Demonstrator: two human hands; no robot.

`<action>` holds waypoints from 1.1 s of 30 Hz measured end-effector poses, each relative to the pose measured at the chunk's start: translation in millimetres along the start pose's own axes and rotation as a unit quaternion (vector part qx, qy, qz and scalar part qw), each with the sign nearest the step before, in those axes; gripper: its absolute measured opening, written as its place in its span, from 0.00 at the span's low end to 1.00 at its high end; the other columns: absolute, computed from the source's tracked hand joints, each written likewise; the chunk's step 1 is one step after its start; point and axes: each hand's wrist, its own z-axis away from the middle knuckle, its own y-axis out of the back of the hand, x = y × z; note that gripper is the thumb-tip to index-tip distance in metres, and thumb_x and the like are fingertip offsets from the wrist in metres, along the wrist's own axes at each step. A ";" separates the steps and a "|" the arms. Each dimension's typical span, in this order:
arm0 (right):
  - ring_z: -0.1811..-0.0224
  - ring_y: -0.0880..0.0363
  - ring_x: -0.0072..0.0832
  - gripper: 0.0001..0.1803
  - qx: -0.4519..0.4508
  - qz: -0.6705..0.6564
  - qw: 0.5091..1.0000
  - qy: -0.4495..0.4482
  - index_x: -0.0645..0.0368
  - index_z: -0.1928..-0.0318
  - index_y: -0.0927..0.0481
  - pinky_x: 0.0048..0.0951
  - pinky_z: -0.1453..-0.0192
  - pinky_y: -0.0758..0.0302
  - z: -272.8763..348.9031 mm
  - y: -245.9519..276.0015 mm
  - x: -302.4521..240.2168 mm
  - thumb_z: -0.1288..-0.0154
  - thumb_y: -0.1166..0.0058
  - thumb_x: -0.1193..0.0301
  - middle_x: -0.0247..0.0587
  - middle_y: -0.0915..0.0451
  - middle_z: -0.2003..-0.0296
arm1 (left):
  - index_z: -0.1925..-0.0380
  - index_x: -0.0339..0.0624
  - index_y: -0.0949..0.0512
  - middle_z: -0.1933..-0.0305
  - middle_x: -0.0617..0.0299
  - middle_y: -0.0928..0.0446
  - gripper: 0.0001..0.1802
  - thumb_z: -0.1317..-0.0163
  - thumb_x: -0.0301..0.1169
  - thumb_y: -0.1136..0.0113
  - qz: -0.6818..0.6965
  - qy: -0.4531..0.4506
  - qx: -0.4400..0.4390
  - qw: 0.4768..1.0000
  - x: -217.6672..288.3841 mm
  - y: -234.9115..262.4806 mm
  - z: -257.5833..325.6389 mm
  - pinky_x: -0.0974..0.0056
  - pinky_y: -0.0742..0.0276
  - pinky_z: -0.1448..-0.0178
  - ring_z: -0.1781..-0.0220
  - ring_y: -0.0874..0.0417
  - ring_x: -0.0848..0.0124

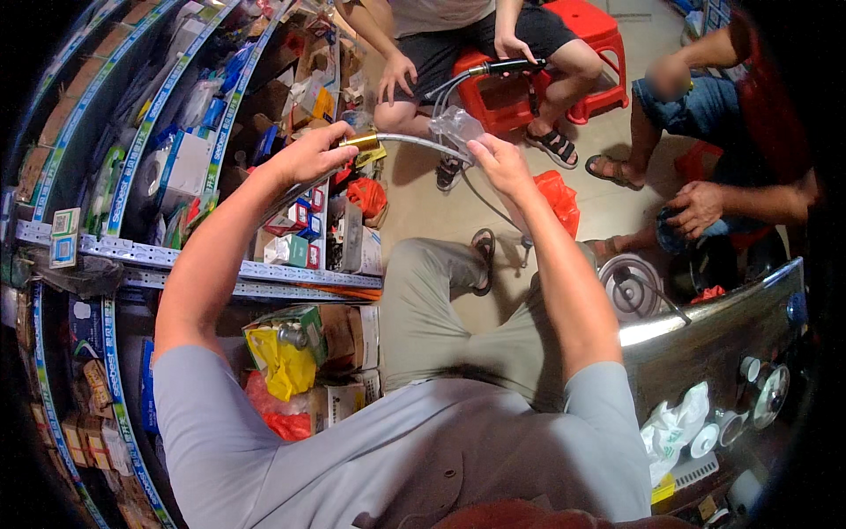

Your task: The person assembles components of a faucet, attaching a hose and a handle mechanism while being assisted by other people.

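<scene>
My left hand (pixel 313 157) is closed around a hose end with a gold-coloured metal fitting (pixel 359 142). From that fitting a silvery flexible hose (pixel 410 141) arcs across to my right hand (pixel 502 167), whose fingers are closed on it. A crumpled transparent plastic bag (pixel 456 126) hangs at my right fingertips; whether they pinch it too, I cannot tell. A thinner dark cable or hose (pixel 480 191) trails below my right hand toward the floor. Across from me, another person's hand (pixel 514 49) holds a black handle (pixel 515 66) with a metal end and thin hoses coming off it.
Packed shelves (pixel 189 167) curve along my left, with boxes and a yellow bag (pixel 286 363) below. Red plastic stools (pixel 599 53) stand ahead. A second person's hand (pixel 696 209) rests at the right. A dark table (pixel 705 335) holds lamps and a white bag (pixel 679 423).
</scene>
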 end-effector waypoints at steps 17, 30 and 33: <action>0.65 0.17 0.48 0.21 0.005 0.022 1.000 0.000 0.60 0.57 0.18 0.42 0.56 0.23 13.4 0.1 7.7 0.26 0.45 0.52 0.56 0.20 0.70 | 0.46 0.39 0.26 0.60 0.56 0.23 0.23 0.35 0.41 0.38 -0.003 -0.049 0.009 0.999 6.9 -7.5 2.1 0.63 0.26 0.55 0.59 0.22 0.71; 0.66 0.19 0.43 0.15 0.003 -0.019 0.998 0.057 0.58 0.58 0.17 0.39 0.58 0.24 16.2 0.3 -9.5 0.30 0.40 0.57 0.48 0.20 0.70 | 0.48 0.38 0.25 0.61 0.54 0.19 0.21 0.34 0.40 0.35 -0.022 -0.051 -0.001 0.998 27.9 -28.6 -34.8 0.61 0.24 0.53 0.59 0.20 0.68; 0.68 0.20 0.38 0.16 -0.004 -0.022 0.999 0.042 0.58 0.58 0.18 0.38 0.59 0.24 28.4 2.3 -8.4 0.28 0.41 0.57 0.48 0.21 0.72 | 0.53 0.38 0.26 0.68 0.54 0.20 0.20 0.37 0.39 0.33 -0.046 -0.066 0.007 0.997 33.8 -26.7 -32.4 0.60 0.24 0.59 0.65 0.20 0.68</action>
